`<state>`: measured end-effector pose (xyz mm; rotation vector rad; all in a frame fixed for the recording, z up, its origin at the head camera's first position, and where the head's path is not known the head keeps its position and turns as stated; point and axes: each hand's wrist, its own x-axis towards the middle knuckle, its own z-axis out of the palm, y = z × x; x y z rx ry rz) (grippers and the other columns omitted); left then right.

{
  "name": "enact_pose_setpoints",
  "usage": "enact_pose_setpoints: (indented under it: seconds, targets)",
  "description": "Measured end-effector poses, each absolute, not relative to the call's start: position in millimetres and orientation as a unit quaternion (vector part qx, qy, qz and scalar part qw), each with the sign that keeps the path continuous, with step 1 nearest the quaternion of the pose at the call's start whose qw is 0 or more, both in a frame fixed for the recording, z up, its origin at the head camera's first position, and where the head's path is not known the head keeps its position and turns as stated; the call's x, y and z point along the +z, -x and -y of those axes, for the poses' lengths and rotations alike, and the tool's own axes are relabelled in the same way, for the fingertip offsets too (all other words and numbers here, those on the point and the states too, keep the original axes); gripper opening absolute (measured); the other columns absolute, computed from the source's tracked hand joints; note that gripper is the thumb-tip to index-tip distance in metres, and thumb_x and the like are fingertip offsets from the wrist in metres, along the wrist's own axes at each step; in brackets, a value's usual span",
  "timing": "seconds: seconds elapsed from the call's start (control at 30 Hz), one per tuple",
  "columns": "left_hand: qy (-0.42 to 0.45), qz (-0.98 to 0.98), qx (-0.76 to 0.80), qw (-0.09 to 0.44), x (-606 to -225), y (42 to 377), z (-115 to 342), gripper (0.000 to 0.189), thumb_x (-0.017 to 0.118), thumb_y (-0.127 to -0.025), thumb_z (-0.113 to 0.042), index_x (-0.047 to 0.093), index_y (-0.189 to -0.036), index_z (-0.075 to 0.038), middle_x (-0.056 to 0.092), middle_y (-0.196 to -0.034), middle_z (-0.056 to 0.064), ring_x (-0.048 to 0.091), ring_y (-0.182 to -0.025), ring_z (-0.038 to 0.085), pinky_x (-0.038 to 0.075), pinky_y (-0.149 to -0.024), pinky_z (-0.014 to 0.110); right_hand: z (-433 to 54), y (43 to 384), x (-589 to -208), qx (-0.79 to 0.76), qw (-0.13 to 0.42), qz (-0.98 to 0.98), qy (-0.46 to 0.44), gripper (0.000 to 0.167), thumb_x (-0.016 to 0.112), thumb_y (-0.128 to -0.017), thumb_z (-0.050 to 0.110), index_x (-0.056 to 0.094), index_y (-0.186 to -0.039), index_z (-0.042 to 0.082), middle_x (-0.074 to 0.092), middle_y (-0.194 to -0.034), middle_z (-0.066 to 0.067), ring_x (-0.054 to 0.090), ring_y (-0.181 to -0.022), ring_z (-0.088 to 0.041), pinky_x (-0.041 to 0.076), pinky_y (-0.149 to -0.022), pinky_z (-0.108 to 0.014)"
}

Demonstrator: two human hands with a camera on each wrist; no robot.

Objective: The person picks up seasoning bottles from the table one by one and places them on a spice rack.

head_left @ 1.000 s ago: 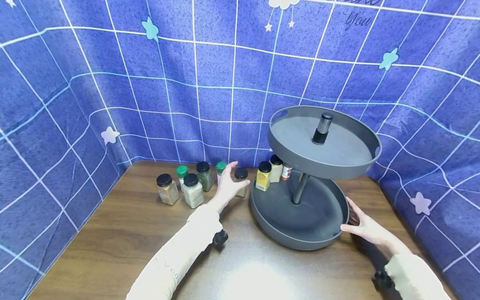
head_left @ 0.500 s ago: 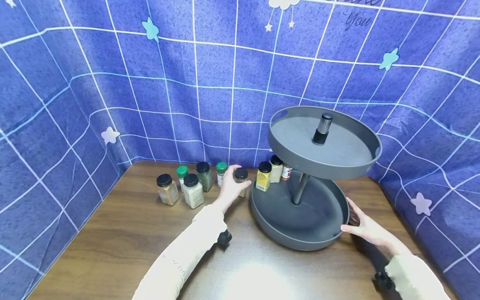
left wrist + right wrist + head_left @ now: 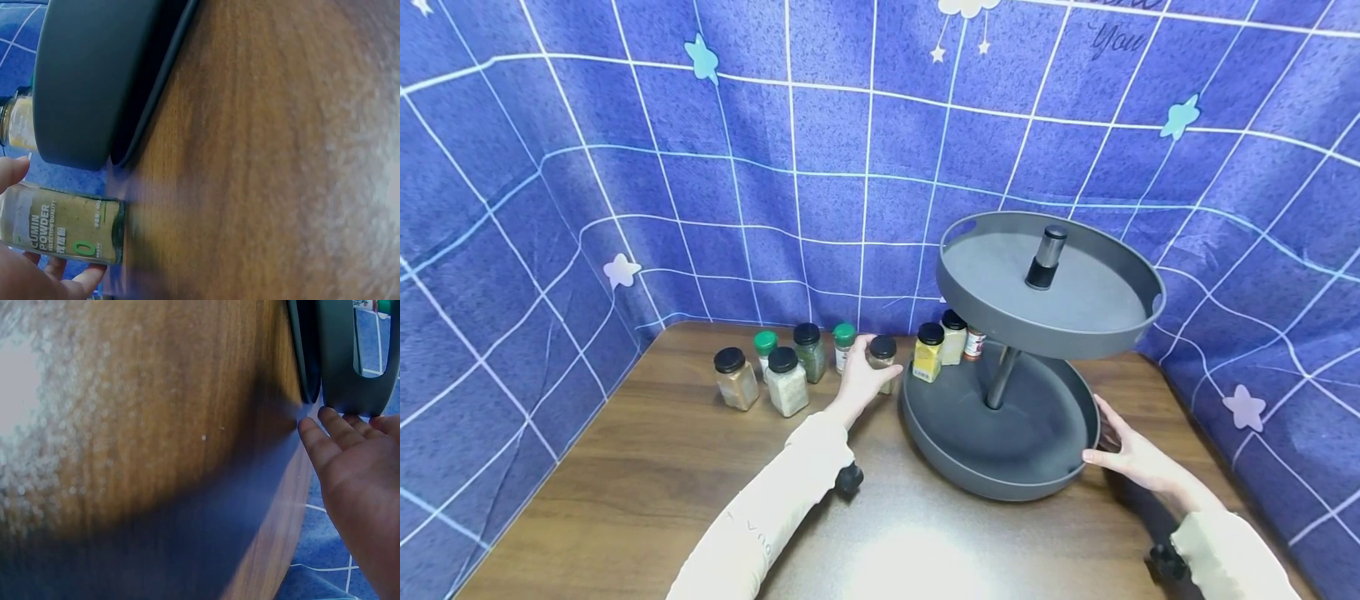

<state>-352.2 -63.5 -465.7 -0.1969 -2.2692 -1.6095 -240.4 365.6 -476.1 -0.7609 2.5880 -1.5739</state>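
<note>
A cumin powder jar (image 3: 81,228) with a black lid stands on the table, just left of the lower tray. My left hand (image 3: 859,379) holds it, thumb on the tray side and fingers on the other, as the left wrist view shows. The grey two-tier turntable rack (image 3: 1000,487) stands at right. Fingertips of my right hand (image 3: 1138,458) touch the outer wall of its lower tray, fingers fairly straight; the right wrist view shows them against the wall (image 3: 350,387). On the lower tray are a yellow-labelled jar (image 3: 927,358), a pale jar (image 3: 952,340) and a small bottle (image 3: 973,343).
Left of my left hand stand several spice jars: a tan one (image 3: 737,383), a white one (image 3: 787,387), a dark green one (image 3: 809,357), and green-capped ones (image 3: 843,343). The upper tray (image 3: 1000,267) overhangs the lower one. A blue curtain (image 3: 820,208) hangs behind the table.
My left hand has moved slightly right and its fingers have closed in around the cumin powder jar. The right hand and the rack have stayed in place.
</note>
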Motion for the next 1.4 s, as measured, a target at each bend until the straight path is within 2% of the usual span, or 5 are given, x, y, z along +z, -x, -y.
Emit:
enact_pose_setpoints:
  seconds: [0.13, 0.33, 0.63, 1.1, 1.4]
  targets:
    - [0.068, 0.796, -0.575, 0.177, -467, 353, 64, 0.058, 0.083, -0.064, -0.005, 0.053, -0.114, -0.001, 0.060, -0.114, 0.014, 0.054, -0.110, 0.028, 0.040, -0.100, 0.040, -365, 241, -476, -0.504, 0.009, -0.829, 0.243, 0.087, 0.063, -0.085, -0.005, 0.002, -0.147, -0.008, 0.027, -0.147, -0.015, 0.038, -0.118, 0.015, 0.033, -0.092, -0.003]
    - [0.069, 0.786, -0.591, 0.169, -467, 352, 64, 0.057, 0.083, -0.065, -0.005, 0.054, -0.114, -0.004, 0.061, -0.111, 0.013, 0.055, -0.109, 0.028, 0.041, -0.099, 0.041, -366, 241, -478, -0.511, 0.006, -0.822, 0.250, 0.087, 0.062, -0.084, -0.006, 0.001, -0.146, -0.009, 0.028, -0.146, 0.000, 0.038, -0.118, 0.015, 0.033, -0.093, -0.003]
    - [0.074, 0.774, -0.607, 0.163, -465, 352, 66, 0.055, 0.083, -0.065, -0.004, 0.056, -0.113, -0.005, 0.062, -0.106, 0.013, 0.056, -0.101, 0.026, 0.043, -0.093, 0.039, -365, 241, -478, -0.502, 0.009, -0.833, 0.233, 0.087, 0.063, -0.084, -0.005, 0.001, -0.146, -0.010, 0.019, -0.139, -0.044, 0.037, -0.116, 0.017, 0.032, -0.091, -0.003]
    - [0.056, 0.759, -0.632, 0.145, -458, 353, 67, 0.055, 0.082, -0.065, -0.002, 0.056, -0.113, -0.006, 0.063, -0.105, 0.011, 0.059, -0.094, 0.022, 0.048, -0.081, 0.031, -364, 240, -475, -0.500, 0.013, -0.836, 0.225, 0.087, 0.064, -0.084, -0.004, 0.001, -0.145, -0.011, 0.017, -0.136, -0.048, 0.038, -0.114, 0.017, 0.033, -0.090, -0.002]
    - [0.065, 0.761, -0.633, 0.126, -441, 354, 68, 0.057, 0.083, -0.065, -0.004, 0.056, -0.115, -0.005, 0.064, -0.109, 0.011, 0.060, -0.096, 0.023, 0.049, -0.087, 0.035, -363, 239, -474, -0.496, 0.015, -0.838, 0.226, 0.088, 0.064, -0.084, -0.004, 0.001, -0.146, -0.010, 0.016, -0.137, -0.048, 0.037, -0.114, 0.017, 0.033, -0.090, -0.003]
